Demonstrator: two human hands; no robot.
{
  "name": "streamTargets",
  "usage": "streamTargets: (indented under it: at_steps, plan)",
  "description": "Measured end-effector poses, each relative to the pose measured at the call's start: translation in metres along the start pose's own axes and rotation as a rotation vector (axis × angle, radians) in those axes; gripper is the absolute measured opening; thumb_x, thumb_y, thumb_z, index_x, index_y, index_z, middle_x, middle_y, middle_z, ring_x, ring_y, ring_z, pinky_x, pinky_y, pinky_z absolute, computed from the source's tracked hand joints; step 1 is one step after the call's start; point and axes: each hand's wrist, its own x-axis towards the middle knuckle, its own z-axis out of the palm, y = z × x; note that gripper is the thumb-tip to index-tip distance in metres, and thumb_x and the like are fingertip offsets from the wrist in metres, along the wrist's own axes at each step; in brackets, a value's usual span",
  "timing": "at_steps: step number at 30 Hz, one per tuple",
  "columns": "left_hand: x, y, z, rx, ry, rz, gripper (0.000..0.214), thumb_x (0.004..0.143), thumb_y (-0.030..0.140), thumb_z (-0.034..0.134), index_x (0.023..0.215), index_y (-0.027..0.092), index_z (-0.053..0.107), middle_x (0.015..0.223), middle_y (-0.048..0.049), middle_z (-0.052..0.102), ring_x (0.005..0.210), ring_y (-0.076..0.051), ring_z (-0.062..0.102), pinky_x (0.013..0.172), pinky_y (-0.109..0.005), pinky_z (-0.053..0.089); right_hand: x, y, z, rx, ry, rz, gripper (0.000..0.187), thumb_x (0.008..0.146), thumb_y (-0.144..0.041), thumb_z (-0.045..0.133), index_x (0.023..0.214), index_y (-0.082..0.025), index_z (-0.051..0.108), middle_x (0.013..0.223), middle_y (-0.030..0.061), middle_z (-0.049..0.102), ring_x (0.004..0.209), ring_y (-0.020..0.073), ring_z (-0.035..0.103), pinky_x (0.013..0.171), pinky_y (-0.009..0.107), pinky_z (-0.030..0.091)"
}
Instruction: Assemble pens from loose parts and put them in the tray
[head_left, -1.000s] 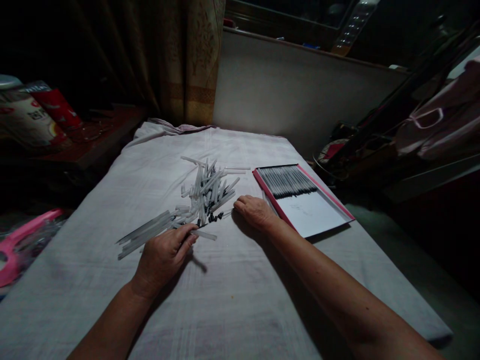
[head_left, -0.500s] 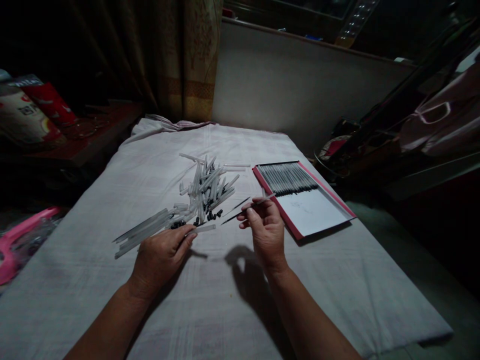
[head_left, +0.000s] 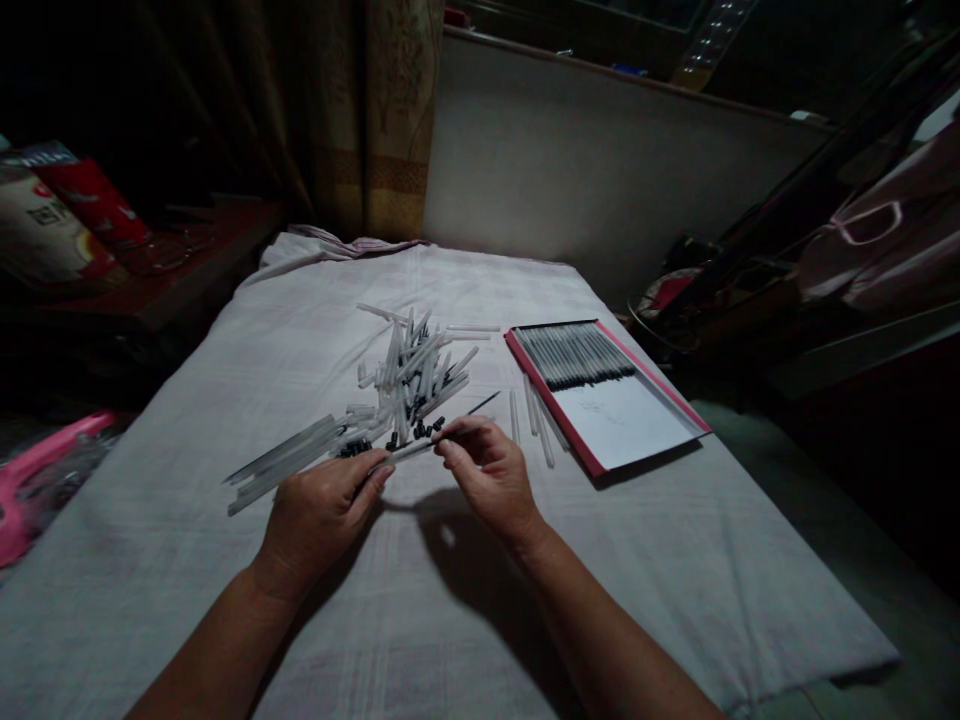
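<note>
My left hand (head_left: 319, 510) pinches a translucent pen barrel (head_left: 409, 454) between thumb and fingertips, its free end pointing right. Thumb and fingers of my right hand (head_left: 491, 485) are closed on a thin dark pen refill at that end of the barrel. Whether the refill is inside the barrel I cannot tell. Beyond my hands lies a loose pile of clear pen barrels (head_left: 420, 365), with small black plugs (head_left: 429, 430) along its near side. Another dark-tipped refill (head_left: 484, 403) lies just past my right fingers. More long barrels (head_left: 289, 460) lie beside my left hand.
A red-edged box lid (head_left: 592, 462) on the right holds a row of black-ended pens (head_left: 574, 355). Several clear tubes (head_left: 540, 420) lie along its left side. A pale cloth (head_left: 390, 620) covers the table. A pink-handled object (head_left: 45, 465) is at far left.
My right hand has moved left and slightly down, bringing the refill to the barrel's end. Clear tubes beside the lid are now uncovered. My left hand has stayed in place.
</note>
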Motion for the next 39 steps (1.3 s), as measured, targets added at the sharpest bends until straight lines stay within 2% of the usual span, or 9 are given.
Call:
streamTargets:
  at_steps: [3,5,11,15,19,23,31,35,39]
  plan:
    - [-0.001,-0.002,0.0,0.002,0.016,-0.035,0.042,0.1,0.044,0.041,0.096,0.02,0.075,0.082,-0.005,0.079,0.065,-0.02,0.074,0.055,-0.027,0.052,0.01,0.005,-0.011,-0.21,-0.178,-0.024,0.026,0.083,-0.02,0.061,0.108,-0.02,0.068,0.103,0.0064,0.073,0.079,0.014,0.068,0.061,0.022,0.052]
    - [-0.002,-0.004,-0.001,0.0,0.029,-0.064,0.041,0.099,0.045,0.042,0.098,0.02,0.075,0.083,-0.0054,0.079,0.066,-0.02,0.074,0.057,-0.028,0.054,0.021,0.011,-0.021,-0.364,-0.19,-0.018,0.032,0.083,-0.016,0.058,0.113,-0.021,0.068,0.107,0.0064,0.072,0.082,0.0146,0.068,0.064,0.024,0.053]
    - [-0.002,-0.007,-0.005,-0.038,0.022,-0.127,0.037,0.097,0.045,0.046,0.1,0.022,0.075,0.087,-0.0053,0.079,0.07,-0.022,0.074,0.06,-0.03,0.055,0.055,0.027,-0.034,-0.992,-0.267,0.037,0.025,0.086,-0.015,0.059,0.102,-0.023,0.076,0.105,0.008,0.073,0.093,0.0214,0.068,0.081,0.032,0.051]
    - [-0.002,-0.008,-0.004,-0.057,0.034,-0.119,0.036,0.098,0.043,0.047,0.101,0.02,0.075,0.09,-0.0062,0.079,0.076,-0.023,0.075,0.065,-0.031,0.056,0.064,0.026,-0.022,-1.133,-0.424,-0.024,0.03,0.09,-0.021,0.058,0.113,-0.03,0.074,0.11,0.0063,0.072,0.097,0.023,0.067,0.076,0.03,0.05]
    - [0.0,-0.007,-0.006,-0.043,0.036,-0.106,0.036,0.098,0.042,0.047,0.098,0.019,0.074,0.086,-0.0067,0.078,0.075,-0.022,0.073,0.065,-0.032,0.054,0.069,0.023,-0.012,-1.189,-0.515,-0.032,0.024,0.091,-0.023,0.055,0.102,-0.027,0.075,0.11,0.0072,0.071,0.099,0.0238,0.066,0.076,0.029,0.048]
    - [0.003,-0.004,-0.01,0.0,0.028,-0.117,0.033,0.097,0.04,0.048,0.096,0.019,0.073,0.083,-0.0062,0.072,0.074,-0.022,0.069,0.065,-0.033,0.052,0.065,0.022,-0.016,-1.078,-0.42,0.017,0.022,0.092,-0.021,0.052,0.104,-0.02,0.07,0.1,0.0094,0.073,0.09,0.0226,0.066,0.076,0.03,0.047]
    - [0.001,0.007,-0.002,-0.004,-0.085,-0.025,0.035,0.099,0.04,0.042,0.098,0.02,0.072,0.093,-0.0069,0.074,0.082,-0.024,0.067,0.072,-0.036,0.05,0.006,0.02,-0.023,-0.104,-0.111,0.134,0.018,0.082,-0.029,0.06,0.093,-0.019,0.071,0.081,0.0022,0.07,0.071,0.0145,0.062,0.066,0.026,0.049]
    - [-0.001,0.011,0.003,-0.026,-0.105,-0.011,0.035,0.099,0.039,0.042,0.103,0.022,0.072,0.093,-0.0068,0.073,0.081,-0.023,0.066,0.072,-0.036,0.049,-0.013,0.02,-0.019,0.012,-0.044,0.227,0.02,0.079,-0.03,0.063,0.094,-0.019,0.072,0.079,0.0018,0.069,0.062,0.012,0.058,0.059,0.024,0.047]
    - [-0.002,0.01,0.006,-0.038,-0.14,-0.021,0.034,0.098,0.04,0.045,0.106,0.023,0.072,0.096,-0.007,0.072,0.084,-0.023,0.065,0.075,-0.036,0.048,-0.014,0.02,-0.017,-0.015,-0.037,0.185,0.017,0.079,-0.029,0.064,0.092,-0.02,0.073,0.08,0.002,0.069,0.063,0.0124,0.059,0.057,0.024,0.047]
